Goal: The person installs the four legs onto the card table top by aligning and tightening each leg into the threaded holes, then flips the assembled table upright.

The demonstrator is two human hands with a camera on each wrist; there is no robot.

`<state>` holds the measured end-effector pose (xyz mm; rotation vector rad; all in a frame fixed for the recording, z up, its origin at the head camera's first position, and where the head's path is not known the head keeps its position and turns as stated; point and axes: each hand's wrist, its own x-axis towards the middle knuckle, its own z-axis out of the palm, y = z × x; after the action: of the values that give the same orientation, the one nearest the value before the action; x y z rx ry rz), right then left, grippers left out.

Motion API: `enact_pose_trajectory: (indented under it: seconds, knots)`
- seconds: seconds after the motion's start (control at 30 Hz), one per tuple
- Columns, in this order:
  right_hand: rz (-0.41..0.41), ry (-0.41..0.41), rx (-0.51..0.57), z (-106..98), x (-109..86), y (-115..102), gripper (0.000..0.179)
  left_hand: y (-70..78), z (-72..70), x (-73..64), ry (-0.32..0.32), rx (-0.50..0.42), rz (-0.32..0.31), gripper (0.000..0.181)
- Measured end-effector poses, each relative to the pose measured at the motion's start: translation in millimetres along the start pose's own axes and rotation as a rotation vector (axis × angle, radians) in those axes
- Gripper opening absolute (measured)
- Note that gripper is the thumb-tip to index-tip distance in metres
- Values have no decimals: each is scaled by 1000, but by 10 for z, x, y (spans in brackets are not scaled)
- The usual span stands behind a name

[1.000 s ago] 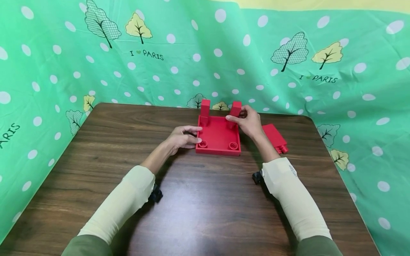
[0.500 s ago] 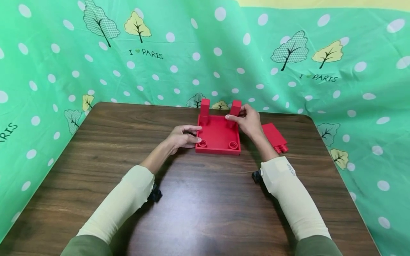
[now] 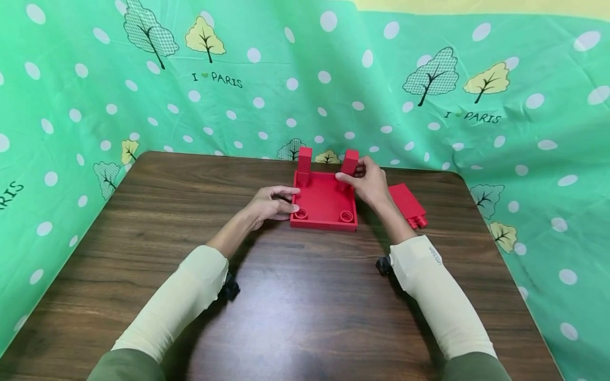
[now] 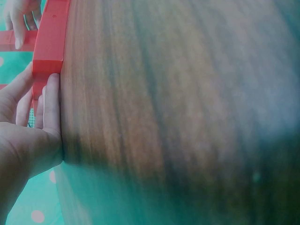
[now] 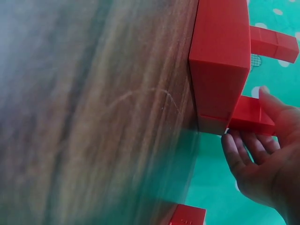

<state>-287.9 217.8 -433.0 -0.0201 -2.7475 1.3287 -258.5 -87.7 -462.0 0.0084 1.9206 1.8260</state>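
Observation:
A red square toy tabletop (image 3: 326, 198) lies with its raised rim upward near the table's far edge. Two red square legs stand upright at its back corners, the left leg (image 3: 304, 164) and the right leg (image 3: 350, 164). Round threaded sockets show at both front corners, such as the front right socket (image 3: 346, 216). My left hand (image 3: 271, 205) grips the tabletop's left side, thumb by the front left socket. My right hand (image 3: 370, 181) pinches the right leg between thumb and fingers; in the right wrist view, the fingers reach around the leg's side.
Red pieces (image 3: 407, 203) with round ribbed ends lie on the table right of the tabletop, beside my right wrist. The dark wooden table (image 3: 305, 307) ends close behind the tabletop, against a green dotted curtain (image 3: 262, 116).
Both hands keep the same holds on the tabletop and the right leg. Only a very slight shift of the view shows.

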Motion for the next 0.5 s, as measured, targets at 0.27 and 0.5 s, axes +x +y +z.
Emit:
enact_pose_trajectory:
  seconds: [0.27,0.5]
  knots:
    - [-23,-26,-9,-88,-71,31,60,0,-19,-17,-22,10,5,61]
    - [-21,-16,23,-239,-177,68,58,-43,-39,14,-30,-17,35,63]
